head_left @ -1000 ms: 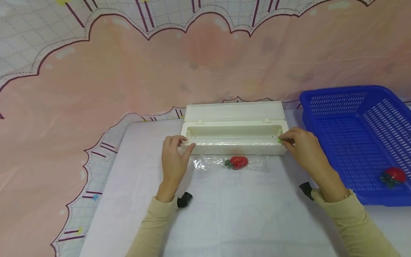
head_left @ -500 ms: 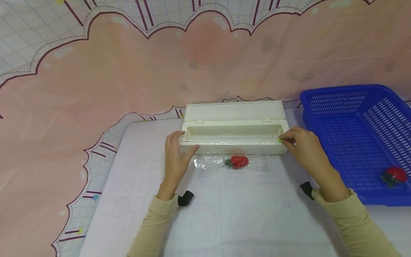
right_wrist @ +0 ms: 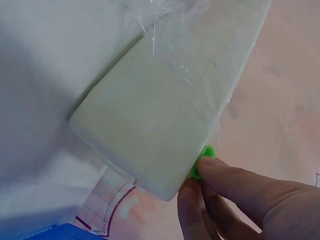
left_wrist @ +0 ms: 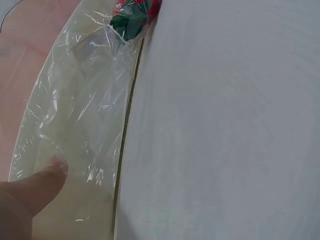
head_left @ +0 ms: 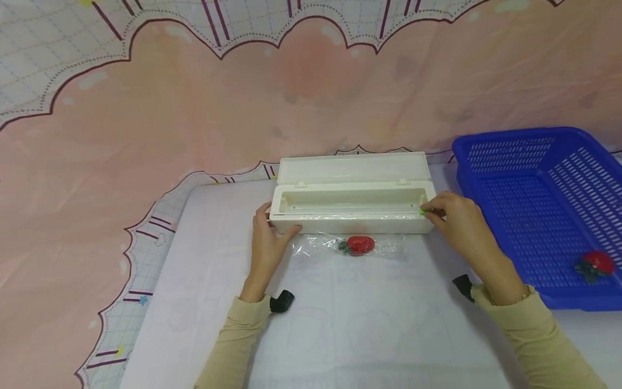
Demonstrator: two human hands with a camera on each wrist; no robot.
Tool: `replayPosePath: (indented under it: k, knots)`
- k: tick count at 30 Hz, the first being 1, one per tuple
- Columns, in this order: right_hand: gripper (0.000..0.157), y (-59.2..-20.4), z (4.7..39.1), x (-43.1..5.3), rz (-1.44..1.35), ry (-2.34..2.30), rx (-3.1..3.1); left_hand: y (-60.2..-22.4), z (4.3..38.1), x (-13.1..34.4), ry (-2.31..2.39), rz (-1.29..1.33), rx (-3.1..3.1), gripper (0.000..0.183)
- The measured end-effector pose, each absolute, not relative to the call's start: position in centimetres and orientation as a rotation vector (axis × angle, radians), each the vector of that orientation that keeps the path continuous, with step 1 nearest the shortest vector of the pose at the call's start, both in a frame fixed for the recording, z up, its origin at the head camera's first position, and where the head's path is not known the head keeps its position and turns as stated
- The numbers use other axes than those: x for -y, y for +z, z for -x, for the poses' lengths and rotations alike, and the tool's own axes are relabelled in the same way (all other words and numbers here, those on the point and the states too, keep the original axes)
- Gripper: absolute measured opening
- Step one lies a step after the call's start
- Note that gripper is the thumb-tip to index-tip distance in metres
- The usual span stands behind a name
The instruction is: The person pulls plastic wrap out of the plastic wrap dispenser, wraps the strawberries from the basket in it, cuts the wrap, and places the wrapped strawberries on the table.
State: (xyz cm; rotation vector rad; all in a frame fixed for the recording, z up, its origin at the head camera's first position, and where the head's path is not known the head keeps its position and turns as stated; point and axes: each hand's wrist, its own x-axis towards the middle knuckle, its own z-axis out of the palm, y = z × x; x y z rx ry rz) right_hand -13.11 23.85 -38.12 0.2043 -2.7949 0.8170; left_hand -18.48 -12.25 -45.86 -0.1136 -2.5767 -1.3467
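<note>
A white plastic wrap dispenser stands on the table with its lid raised at the back. My left hand holds its left end, fingers behind the corner and thumb on the front; in the left wrist view the thumb presses on the front wall beside clear film. With thumb and fingers, my right hand pinches a small green slide cutter at the dispenser's right end. Clear film hangs down the front. A red strawberry with green leaves lies in the film, just before the dispenser.
A blue plastic basket stands at the right, close to my right forearm, with another strawberry in it. White cloth covers the table. A pink patterned cloth lies beyond its back and left edges.
My left hand has shifted from the dispenser's top left corner to a grip round its left end, the thumb sliding right and down onto the front. The right hand has stayed at the green cutter.
</note>
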Motion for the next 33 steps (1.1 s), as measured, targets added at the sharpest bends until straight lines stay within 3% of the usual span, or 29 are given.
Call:
replayPosePath:
  k: [33]
  knots:
    - [0.011,-37.9,15.1,-21.8,-0.453,0.824,2.853,-46.0,18.7,12.4,-1.236,0.093,2.699,0.081]
